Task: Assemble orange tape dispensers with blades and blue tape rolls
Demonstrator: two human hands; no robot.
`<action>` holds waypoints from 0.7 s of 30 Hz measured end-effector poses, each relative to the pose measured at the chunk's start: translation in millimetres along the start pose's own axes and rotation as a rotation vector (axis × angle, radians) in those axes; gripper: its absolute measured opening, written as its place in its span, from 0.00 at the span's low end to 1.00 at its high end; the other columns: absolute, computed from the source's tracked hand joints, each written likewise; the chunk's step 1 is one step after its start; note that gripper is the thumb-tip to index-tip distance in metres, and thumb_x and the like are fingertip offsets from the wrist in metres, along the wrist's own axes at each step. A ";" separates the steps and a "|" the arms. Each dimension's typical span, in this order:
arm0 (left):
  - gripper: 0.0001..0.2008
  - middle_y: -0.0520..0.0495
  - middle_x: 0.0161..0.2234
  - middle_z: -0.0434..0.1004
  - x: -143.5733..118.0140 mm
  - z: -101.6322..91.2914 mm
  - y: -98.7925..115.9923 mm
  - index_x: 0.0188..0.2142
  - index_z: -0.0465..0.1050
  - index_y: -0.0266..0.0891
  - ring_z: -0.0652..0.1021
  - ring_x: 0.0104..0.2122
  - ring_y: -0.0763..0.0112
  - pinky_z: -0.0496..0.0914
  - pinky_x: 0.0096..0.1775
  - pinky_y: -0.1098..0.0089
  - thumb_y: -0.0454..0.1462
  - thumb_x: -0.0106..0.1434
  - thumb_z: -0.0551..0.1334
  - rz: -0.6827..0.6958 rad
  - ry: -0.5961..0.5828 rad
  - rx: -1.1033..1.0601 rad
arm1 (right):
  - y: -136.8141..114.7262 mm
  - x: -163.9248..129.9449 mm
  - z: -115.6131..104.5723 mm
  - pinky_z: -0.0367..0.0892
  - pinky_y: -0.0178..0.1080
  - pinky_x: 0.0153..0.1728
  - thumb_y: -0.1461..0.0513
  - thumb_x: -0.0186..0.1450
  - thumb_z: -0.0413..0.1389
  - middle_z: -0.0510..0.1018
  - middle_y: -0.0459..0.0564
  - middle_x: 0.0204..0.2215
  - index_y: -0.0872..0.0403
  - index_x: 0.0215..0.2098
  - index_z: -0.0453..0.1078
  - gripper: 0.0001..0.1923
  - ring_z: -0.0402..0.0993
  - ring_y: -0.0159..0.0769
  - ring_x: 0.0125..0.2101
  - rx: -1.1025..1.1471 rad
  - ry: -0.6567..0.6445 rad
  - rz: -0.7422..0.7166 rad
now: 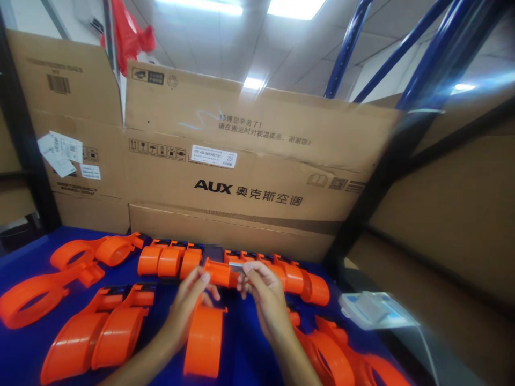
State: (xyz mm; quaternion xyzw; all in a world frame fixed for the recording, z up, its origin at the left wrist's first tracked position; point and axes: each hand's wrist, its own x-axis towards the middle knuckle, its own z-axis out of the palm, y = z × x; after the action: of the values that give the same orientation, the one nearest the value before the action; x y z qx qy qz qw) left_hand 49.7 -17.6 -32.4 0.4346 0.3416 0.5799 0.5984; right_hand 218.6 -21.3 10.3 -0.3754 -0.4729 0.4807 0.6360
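In front of the AUX carton, blue tabletop carries rows of orange tape-dispenser bodies. One orange dispenser sits nearest the carton's centre; left hand grips its head. Right hand pinches a small metal blade against it.

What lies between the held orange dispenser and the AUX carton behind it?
Head view: a row of orange tape dispensers lies between the held dispenser and the AUX carton.
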 end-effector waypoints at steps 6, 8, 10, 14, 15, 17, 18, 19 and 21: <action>0.20 0.50 0.23 0.78 -5.8 4.0 1.9 0.37 0.67 0.39 0.73 0.19 0.74 0.63 0.24 0.76 0.54 0.61 0.64 -0.015 -0.007 -0.012 | 8.6 1.8 1.0 0.66 0.33 0.21 0.51 0.61 0.65 0.78 0.48 0.25 0.54 0.36 0.73 0.15 0.74 0.34 0.23 0.005 -0.075 0.041; 0.21 0.50 0.24 0.78 -6.3 4.0 0.1 0.38 0.67 0.40 0.73 0.20 0.74 0.63 0.25 0.75 0.54 0.61 0.64 -0.037 -0.003 -0.001 | 12.2 1.7 2.3 0.66 0.33 0.20 0.51 0.62 0.63 0.78 0.47 0.24 0.54 0.36 0.74 0.15 0.74 0.33 0.22 -0.006 -0.089 0.045; 0.20 0.51 0.24 0.78 -5.4 4.2 -0.9 0.37 0.67 0.40 0.73 0.20 0.74 0.63 0.25 0.75 0.54 0.61 0.64 -0.049 0.006 0.000 | 14.8 1.8 3.7 0.65 0.32 0.19 0.51 0.63 0.63 0.77 0.47 0.24 0.54 0.36 0.74 0.15 0.73 0.33 0.22 -0.027 -0.091 0.042; 0.19 0.52 0.22 0.76 -2.8 5.0 2.9 0.32 0.68 0.39 0.70 0.20 0.75 0.61 0.24 0.76 0.53 0.61 0.64 -0.004 0.013 0.005 | 16.9 4.7 3.6 0.68 0.32 0.23 0.51 0.61 0.64 0.77 0.47 0.25 0.54 0.37 0.77 0.15 0.72 0.34 0.26 -0.079 -0.021 0.015; 0.20 0.52 0.21 0.74 -2.3 5.0 4.4 0.30 0.69 0.39 0.70 0.19 0.76 0.61 0.24 0.76 0.53 0.62 0.64 0.009 0.024 0.012 | 17.1 6.0 2.6 0.69 0.33 0.24 0.50 0.61 0.64 0.77 0.48 0.27 0.54 0.38 0.78 0.16 0.73 0.35 0.28 -0.075 0.017 0.000; 0.22 0.52 0.20 0.72 -1.8 4.3 6.8 0.26 0.69 0.38 0.68 0.20 0.76 0.61 0.25 0.75 0.54 0.62 0.63 0.018 0.056 0.019 | 17.4 8.5 -0.7 0.70 0.34 0.25 0.49 0.59 0.65 0.79 0.50 0.31 0.53 0.38 0.78 0.18 0.73 0.36 0.30 -0.063 0.096 -0.035; 0.23 0.52 0.20 0.71 -1.7 3.8 7.5 0.24 0.69 0.38 0.67 0.20 0.75 0.61 0.25 0.75 0.54 0.62 0.62 0.020 0.073 0.023 | 17.6 9.6 -2.6 0.70 0.35 0.25 0.48 0.59 0.65 0.80 0.51 0.34 0.53 0.38 0.79 0.18 0.73 0.37 0.30 -0.067 0.124 -0.050; 0.24 0.52 0.20 0.70 -1.7 3.2 7.8 0.23 0.70 0.37 0.67 0.20 0.75 0.62 0.26 0.75 0.55 0.62 0.62 0.020 0.084 0.027 | 17.6 10.5 -4.4 0.69 0.35 0.24 0.48 0.58 0.65 0.81 0.52 0.36 0.53 0.37 0.80 0.18 0.73 0.37 0.30 -0.082 0.140 -0.061; 0.24 0.52 0.20 0.69 -1.6 2.6 7.9 0.23 0.71 0.37 0.67 0.21 0.74 0.61 0.26 0.74 0.55 0.61 0.63 0.023 0.097 0.030 | 17.5 11.3 -7.2 0.68 0.36 0.24 0.48 0.58 0.64 0.82 0.54 0.37 0.54 0.37 0.81 0.19 0.72 0.36 0.28 -0.132 0.140 -0.067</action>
State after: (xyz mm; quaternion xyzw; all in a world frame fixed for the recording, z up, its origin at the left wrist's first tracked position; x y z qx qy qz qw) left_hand 48.8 -19.9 -24.3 0.4187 0.3738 0.6020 0.5679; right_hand 222.1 -6.1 -5.2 -0.4333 -0.4701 0.3994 0.6571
